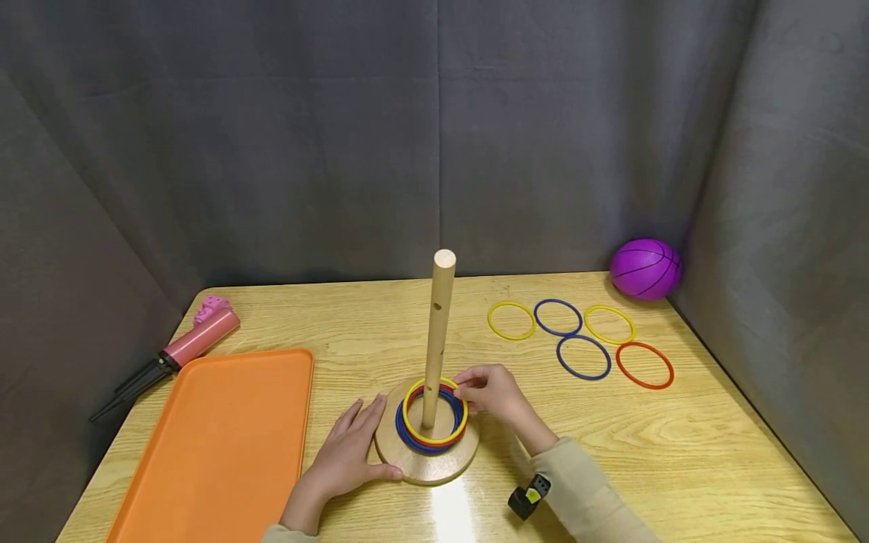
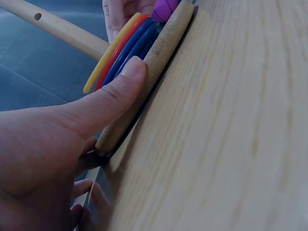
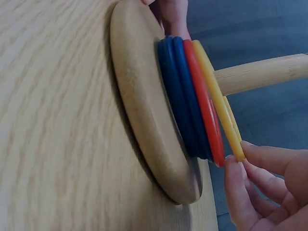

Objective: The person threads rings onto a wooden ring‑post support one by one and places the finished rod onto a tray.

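Rings, stacked on a wooden peg stand: we count a yellow ring on top, a red one under it and blue ones lowest, all thin smooth plastic hoops lying flat round the peg. We see the peg upright, its long axis vertical, a plain round dowel with a small hole partway up. We note the base, a round disc of pale, smooth wood, resting on the surface.

Right hand: just right of the stack, fingertips pinching the yellow ring at its edge. It is the nearer hand to the rings.

Left hand: fingers straight and relaxed, flat on the surface against the base's left side, thumb pressed on the rim.

Surface: light wood-grain laminate. To the left we list an orange tray, smooth plastic with rounded corners, and beyond it a pink pump with a black tip. To the far right, well apart from the stand, five loose rings lie flat: two yellow, two blue, one red. Behind them sits a purple ball with dark seams. Grey cloth encloses it all.
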### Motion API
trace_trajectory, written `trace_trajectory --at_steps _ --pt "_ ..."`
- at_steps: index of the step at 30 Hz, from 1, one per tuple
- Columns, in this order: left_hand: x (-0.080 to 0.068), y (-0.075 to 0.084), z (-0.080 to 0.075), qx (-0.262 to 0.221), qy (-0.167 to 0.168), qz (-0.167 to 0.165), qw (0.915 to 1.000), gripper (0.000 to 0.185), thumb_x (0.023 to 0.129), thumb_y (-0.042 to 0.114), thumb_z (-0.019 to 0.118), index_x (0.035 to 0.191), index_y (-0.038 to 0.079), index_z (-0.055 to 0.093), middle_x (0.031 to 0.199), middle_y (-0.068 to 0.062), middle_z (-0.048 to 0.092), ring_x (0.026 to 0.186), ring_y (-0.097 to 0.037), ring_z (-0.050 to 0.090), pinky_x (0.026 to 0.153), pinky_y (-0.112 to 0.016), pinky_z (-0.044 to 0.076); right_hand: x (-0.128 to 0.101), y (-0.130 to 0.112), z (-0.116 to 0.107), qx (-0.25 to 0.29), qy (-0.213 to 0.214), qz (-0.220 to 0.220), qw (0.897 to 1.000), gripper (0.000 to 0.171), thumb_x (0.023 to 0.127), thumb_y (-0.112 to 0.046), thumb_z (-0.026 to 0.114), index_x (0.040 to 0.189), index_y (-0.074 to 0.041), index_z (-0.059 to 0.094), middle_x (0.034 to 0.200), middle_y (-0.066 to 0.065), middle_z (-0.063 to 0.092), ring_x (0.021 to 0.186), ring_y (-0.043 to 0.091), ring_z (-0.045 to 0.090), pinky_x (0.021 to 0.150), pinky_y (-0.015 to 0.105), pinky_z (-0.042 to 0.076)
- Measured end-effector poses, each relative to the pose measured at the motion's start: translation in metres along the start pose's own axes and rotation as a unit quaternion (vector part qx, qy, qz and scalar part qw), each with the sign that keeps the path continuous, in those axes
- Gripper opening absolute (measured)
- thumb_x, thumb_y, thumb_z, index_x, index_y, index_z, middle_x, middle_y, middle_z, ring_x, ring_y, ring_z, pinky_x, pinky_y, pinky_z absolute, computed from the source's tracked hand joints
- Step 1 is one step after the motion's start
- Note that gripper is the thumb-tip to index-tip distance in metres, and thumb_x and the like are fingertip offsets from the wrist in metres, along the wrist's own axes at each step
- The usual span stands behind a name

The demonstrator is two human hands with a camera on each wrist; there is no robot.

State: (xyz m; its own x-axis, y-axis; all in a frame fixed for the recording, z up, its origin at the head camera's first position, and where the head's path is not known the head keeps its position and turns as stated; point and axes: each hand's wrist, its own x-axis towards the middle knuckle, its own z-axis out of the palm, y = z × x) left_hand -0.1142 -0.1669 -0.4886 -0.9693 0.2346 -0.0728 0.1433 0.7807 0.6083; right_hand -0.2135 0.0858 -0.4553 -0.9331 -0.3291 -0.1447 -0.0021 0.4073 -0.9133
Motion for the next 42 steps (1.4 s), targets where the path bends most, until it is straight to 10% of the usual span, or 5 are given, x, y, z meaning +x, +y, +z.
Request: trace_trajectory --at_steps 42 --pt "-0.002 0.002 -0.001 -0.011 0.002 0.002 0.9999 0.117 0.066 0.058 0.078 0.155 0.010 0.019 0.161 -0.009 0.024 0.150 -0.040 0.011 0.117 -0.064 0.013 -0.004 0.009 -0.024 -0.015 0.029 0.014 0.999 0.021 0.090 -0.007 0.067 0.106 0.007 0.069 0.094 0.014 0.072 0.074 0.011 0.065 0.066 0.032 0.060"
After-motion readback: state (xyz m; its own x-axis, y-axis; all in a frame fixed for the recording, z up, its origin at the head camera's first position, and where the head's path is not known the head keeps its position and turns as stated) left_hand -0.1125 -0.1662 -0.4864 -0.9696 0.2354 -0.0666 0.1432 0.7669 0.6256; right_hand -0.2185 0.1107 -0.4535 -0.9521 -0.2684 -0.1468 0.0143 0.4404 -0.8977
